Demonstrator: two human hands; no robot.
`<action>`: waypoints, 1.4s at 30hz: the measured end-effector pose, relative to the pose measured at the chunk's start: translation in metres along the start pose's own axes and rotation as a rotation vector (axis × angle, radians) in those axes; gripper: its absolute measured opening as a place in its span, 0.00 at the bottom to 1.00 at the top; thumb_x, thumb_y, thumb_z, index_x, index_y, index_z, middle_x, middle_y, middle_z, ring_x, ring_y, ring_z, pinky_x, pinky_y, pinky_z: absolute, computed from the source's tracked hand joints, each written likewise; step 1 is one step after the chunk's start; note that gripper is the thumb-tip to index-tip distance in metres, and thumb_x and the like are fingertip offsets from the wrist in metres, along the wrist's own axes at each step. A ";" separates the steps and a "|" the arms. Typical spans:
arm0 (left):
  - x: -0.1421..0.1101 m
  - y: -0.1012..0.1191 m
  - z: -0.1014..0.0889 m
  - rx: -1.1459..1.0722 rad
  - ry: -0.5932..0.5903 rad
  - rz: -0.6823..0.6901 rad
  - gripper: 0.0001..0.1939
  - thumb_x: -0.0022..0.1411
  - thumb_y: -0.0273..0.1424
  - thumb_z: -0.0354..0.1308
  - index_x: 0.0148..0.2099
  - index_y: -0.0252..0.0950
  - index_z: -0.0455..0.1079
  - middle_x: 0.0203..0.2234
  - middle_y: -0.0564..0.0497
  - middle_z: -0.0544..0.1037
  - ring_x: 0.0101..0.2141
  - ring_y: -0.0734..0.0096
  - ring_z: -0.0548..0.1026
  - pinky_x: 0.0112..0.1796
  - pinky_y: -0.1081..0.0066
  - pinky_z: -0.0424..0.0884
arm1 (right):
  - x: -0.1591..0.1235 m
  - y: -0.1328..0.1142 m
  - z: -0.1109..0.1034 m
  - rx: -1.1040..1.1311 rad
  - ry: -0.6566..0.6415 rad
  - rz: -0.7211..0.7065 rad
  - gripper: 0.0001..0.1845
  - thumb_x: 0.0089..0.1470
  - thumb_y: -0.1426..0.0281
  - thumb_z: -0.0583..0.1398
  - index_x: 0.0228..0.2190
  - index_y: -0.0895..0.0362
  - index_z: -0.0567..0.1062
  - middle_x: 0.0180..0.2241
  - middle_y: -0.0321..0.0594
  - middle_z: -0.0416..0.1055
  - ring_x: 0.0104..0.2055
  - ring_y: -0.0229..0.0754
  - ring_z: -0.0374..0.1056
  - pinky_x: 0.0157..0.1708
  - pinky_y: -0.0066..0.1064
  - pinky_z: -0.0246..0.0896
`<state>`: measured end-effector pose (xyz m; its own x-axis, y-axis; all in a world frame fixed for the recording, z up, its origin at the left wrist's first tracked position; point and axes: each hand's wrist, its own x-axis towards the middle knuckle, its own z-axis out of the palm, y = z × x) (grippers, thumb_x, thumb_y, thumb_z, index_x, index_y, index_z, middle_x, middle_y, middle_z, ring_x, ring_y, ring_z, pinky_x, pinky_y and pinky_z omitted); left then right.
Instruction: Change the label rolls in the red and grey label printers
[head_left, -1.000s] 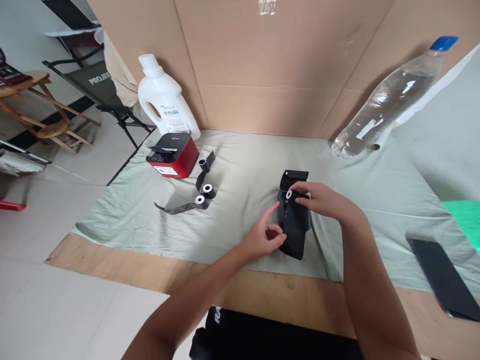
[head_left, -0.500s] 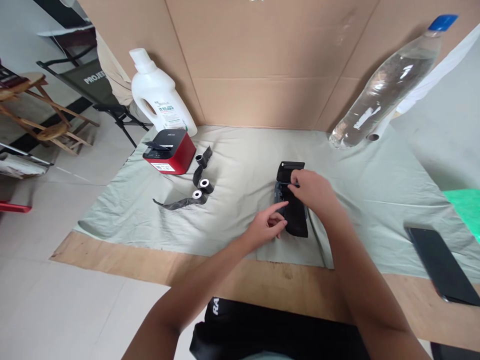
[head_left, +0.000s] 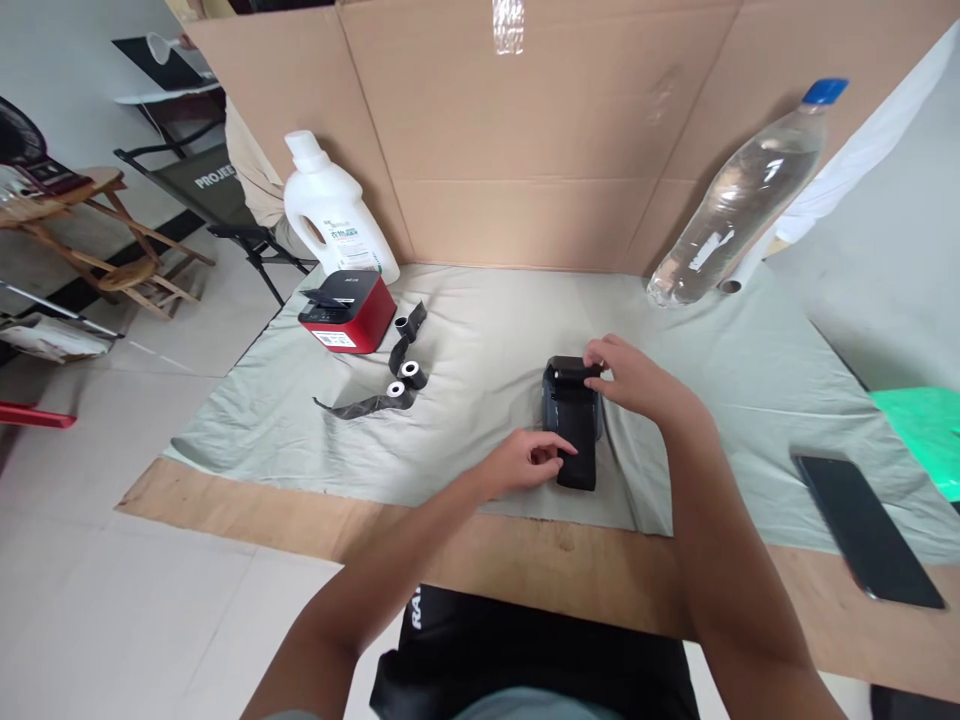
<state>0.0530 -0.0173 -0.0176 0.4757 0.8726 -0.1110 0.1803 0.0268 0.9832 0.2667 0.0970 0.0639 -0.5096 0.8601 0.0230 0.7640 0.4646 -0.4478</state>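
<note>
A small dark handheld printer (head_left: 550, 412) lies on the cloth in front of me, its black lid (head_left: 568, 372) tipped partway down. From under the lid a strip of black paper (head_left: 577, 465) runs toward me, over the printer's front. My right hand (head_left: 621, 372) has its thumb and fingers around the right end of the lid. On the left edge of the strip rests the stretched index finger of my left hand (head_left: 529, 460); the other fingers are loosely bent and hold nothing. Whatever sits inside the printer is hidden.
Several small rolls with black paper (head_left: 405, 385) lie left of the printer, near a red and black box-shaped device (head_left: 352, 312). A white detergent bottle (head_left: 341, 215) and a water bottle (head_left: 739, 205) lean against cardboard (head_left: 525, 130). A phone (head_left: 866, 525) lies at right.
The lid has swung down toward the printer with my right hand at its edge. My left hand still touches the black strip. The camera view has tilted slightly upward.
</note>
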 end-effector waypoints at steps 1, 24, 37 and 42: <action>0.000 0.000 0.000 0.010 0.002 -0.001 0.15 0.59 0.30 0.61 0.48 0.35 0.81 0.24 0.56 0.72 0.24 0.79 0.64 0.28 0.77 0.62 | -0.003 -0.003 -0.001 -0.004 -0.082 0.029 0.05 0.54 0.72 0.60 0.36 0.54 0.73 0.41 0.44 0.70 0.39 0.47 0.69 0.42 0.39 0.65; 0.003 -0.008 0.001 0.166 0.012 0.038 0.16 0.64 0.30 0.56 0.49 0.35 0.81 0.21 0.56 0.71 0.24 0.75 0.66 0.30 0.74 0.62 | 0.012 -0.025 0.004 0.057 -0.338 0.498 0.35 0.61 0.64 0.63 0.68 0.50 0.66 0.65 0.49 0.70 0.52 0.56 0.76 0.40 0.38 0.75; -0.004 -0.013 -0.001 0.328 -0.050 0.231 0.20 0.64 0.27 0.58 0.57 0.40 0.78 0.33 0.53 0.84 0.29 0.73 0.75 0.36 0.73 0.71 | -0.007 -0.076 0.045 -0.137 -0.076 0.581 0.42 0.54 0.51 0.64 0.64 0.58 0.65 0.59 0.62 0.64 0.49 0.63 0.75 0.48 0.47 0.69; -0.007 -0.012 -0.002 0.407 -0.073 0.243 0.22 0.65 0.30 0.59 0.61 0.40 0.75 0.37 0.52 0.86 0.30 0.71 0.77 0.36 0.71 0.71 | -0.011 -0.033 0.020 -0.077 0.131 0.543 0.43 0.55 0.53 0.64 0.69 0.47 0.62 0.58 0.54 0.64 0.52 0.60 0.74 0.53 0.46 0.67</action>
<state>0.0456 -0.0226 -0.0281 0.6026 0.7929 0.0906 0.3718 -0.3793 0.8473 0.2391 0.0678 0.0610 0.0144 0.9967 -0.0793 0.9321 -0.0421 -0.3597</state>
